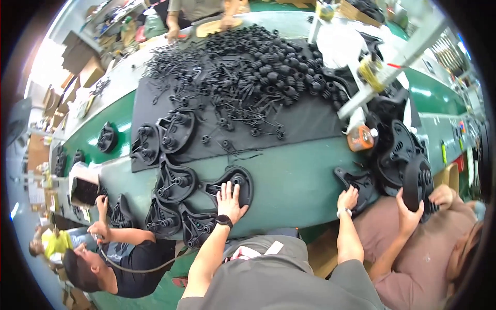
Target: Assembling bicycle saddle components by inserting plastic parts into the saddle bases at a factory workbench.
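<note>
- Left hand point(229, 201) down flat, fingers spread and released, pressing a black oval plastic shell point(232, 183) on the green bench point(294, 181) (shell lies under the fingertips).
- Right hand point(347, 198) loosely curled, gripping nothing, fingertips touching another black shell point(361, 182) at the bench edge.

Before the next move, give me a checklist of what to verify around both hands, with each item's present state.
1. Left hand lies flat on the black oval shell: ok.
2. Right hand touches the black part at the table edge: ok.
3. Right hand has closed on that part: cannot tell.
4. Green table between the two hands is free of parts: ok.
5. Co-worker's hand is apart from the right hand: ok, though near.
6. Room beside the oval shell: not ok, a neighbouring shell crowds against it.
</note>
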Demonstrator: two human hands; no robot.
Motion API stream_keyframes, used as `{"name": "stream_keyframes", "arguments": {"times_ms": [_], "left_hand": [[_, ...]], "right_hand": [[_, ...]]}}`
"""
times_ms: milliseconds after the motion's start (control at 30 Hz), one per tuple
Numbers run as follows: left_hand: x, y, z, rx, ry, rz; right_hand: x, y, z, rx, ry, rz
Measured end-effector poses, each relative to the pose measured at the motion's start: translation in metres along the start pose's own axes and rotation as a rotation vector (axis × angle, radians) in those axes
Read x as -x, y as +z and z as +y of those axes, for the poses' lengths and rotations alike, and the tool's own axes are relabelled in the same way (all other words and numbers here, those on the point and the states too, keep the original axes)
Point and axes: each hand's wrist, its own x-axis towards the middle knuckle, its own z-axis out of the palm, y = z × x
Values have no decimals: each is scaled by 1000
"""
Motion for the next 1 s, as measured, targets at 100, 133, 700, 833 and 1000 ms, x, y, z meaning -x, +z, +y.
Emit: {"name": "stream_keyframes", "arguments": {"times_ms": [100, 133, 700, 833, 1000], "left_hand": [[8, -7, -5, 0, -41, -4], [11, -7, -5, -11, -32, 13], [18, 27, -48, 726, -776, 448], [7, 34, -55, 1064, -855, 193], [7, 55, -83, 1262, -751, 219]], "right_hand": [[8, 6, -15, -68, -183, 3], [17, 3, -27, -102, -253, 14], [149, -59, -246, -556, -845, -413], [180, -64, -282, -592, -445, -1086], [218, 24, -290, -776, -85, -1154]]}}
